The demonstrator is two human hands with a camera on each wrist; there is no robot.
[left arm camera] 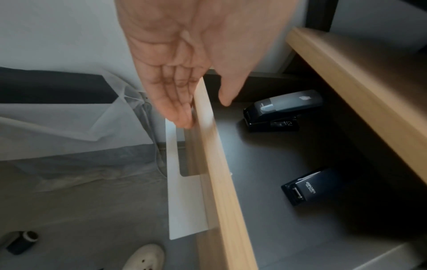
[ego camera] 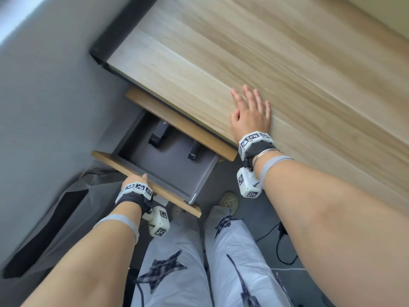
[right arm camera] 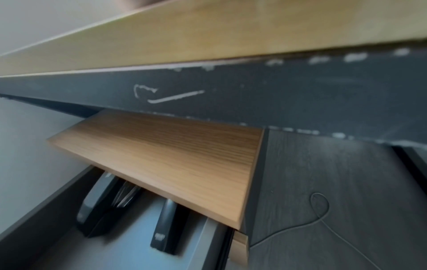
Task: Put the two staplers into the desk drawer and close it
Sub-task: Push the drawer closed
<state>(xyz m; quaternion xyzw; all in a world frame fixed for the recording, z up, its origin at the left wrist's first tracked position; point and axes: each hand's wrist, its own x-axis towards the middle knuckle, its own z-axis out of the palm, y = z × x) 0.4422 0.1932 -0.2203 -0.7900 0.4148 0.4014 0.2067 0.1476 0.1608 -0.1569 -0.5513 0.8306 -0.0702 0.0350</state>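
Both staplers (ego camera: pixel 158 135) inside drawer (ego camera: pixel 146 173) | left hand (ego camera: pixel 135 180) flat, ungripping, on drawer front | right hand (ego camera: pixel 251 114) flat on surface (ego camera: pixel 243 52) above drawer | push square, thumb clear

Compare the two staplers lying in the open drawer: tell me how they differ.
The far stapler has a grey-topped black body; the near stapler looks all dark with white lettering. The far stapler shows more of its length; the near stapler is more tucked under the desk's wooden panel. Both rest apart on the drawer floor, untouched, fronts towards the drawer front.
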